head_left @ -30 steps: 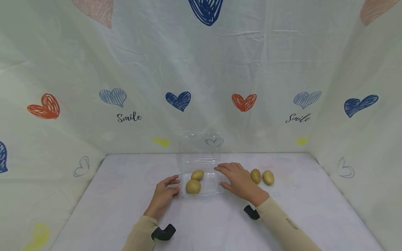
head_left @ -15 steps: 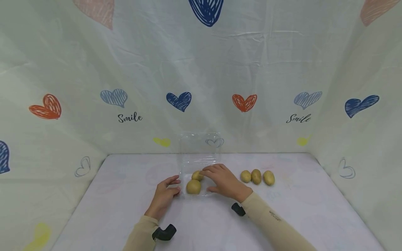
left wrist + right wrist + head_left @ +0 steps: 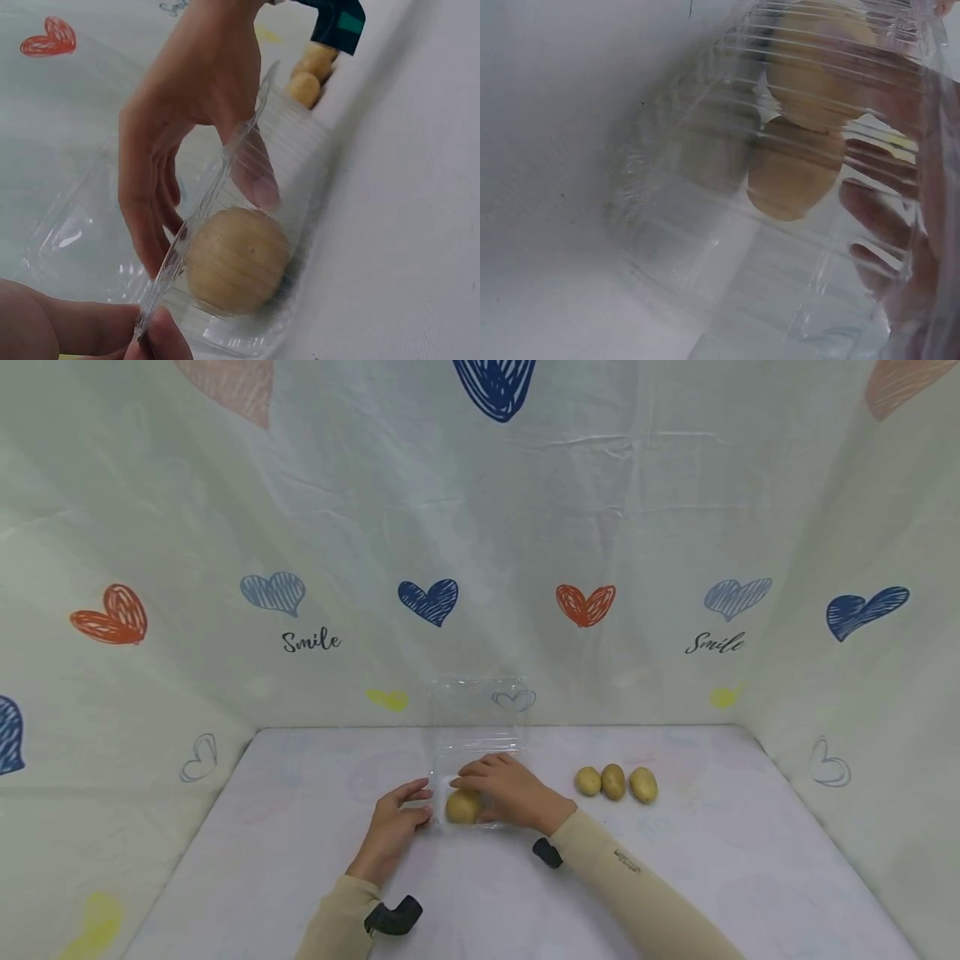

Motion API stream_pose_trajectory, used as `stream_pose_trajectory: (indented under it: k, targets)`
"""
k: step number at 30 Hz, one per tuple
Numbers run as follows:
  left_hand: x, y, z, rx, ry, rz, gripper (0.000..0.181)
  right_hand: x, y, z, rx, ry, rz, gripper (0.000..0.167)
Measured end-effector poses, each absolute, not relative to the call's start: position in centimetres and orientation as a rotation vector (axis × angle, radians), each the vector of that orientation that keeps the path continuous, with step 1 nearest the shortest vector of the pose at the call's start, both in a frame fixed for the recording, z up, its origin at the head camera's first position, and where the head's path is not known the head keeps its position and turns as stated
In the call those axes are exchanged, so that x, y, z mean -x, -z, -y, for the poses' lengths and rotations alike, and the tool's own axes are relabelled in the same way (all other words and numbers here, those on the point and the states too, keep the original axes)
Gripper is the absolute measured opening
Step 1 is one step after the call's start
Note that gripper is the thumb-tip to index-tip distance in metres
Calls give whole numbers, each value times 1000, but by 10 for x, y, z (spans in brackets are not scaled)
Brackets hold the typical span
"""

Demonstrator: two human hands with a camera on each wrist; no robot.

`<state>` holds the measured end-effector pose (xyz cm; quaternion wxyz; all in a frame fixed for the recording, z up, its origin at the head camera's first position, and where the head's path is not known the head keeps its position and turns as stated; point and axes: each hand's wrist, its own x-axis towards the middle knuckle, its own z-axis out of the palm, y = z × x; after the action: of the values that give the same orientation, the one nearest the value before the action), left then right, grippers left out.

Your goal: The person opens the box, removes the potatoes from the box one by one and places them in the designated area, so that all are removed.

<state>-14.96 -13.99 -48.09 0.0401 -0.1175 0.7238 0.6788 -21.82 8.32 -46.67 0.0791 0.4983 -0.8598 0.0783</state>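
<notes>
1. Inside the clear plastic box (image 3: 296,154), toward its near-left corner – large potato (image 3: 462,807), close to round, no clear long axis from above.
2. Key relation: large potato sits at 8 o'clock from the middle of the right hand (image 3: 517,793), between the fingertips and thumb, which reach over it.
3. Right-hand fingers: arched and wide, thumb well apart from them. Whether any tip touches the potato – cannot tell.
4. Second potato (image 3: 799,169) shows through the ribbed wall, just beside the large one; hidden under the right hand from above.
5. Left hand (image 3: 390,827) at the box's 9 o'clock edge, thumb and finger pinching the thin rim. Large potato at its 3 o'clock, across the wall; right hand is nearer.
6. Raised lid (image 3: 476,712) at the box's 12. Three potatoes (image 3: 613,782) in a row outside, at 3 o'clock from the right hand.
</notes>
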Motion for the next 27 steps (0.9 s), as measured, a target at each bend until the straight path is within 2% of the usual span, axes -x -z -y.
stream_pose_trajectory:
  k: [13, 27]
  targets:
    - [151, 480, 138, 340, -2065, -2234, 51, 226, 468, -74, -1573, -76, 2602, 54]
    - [150, 480, 139, 348, -2089, -2220, 50, 228, 466, -70, -1632, -179, 2651, 53]
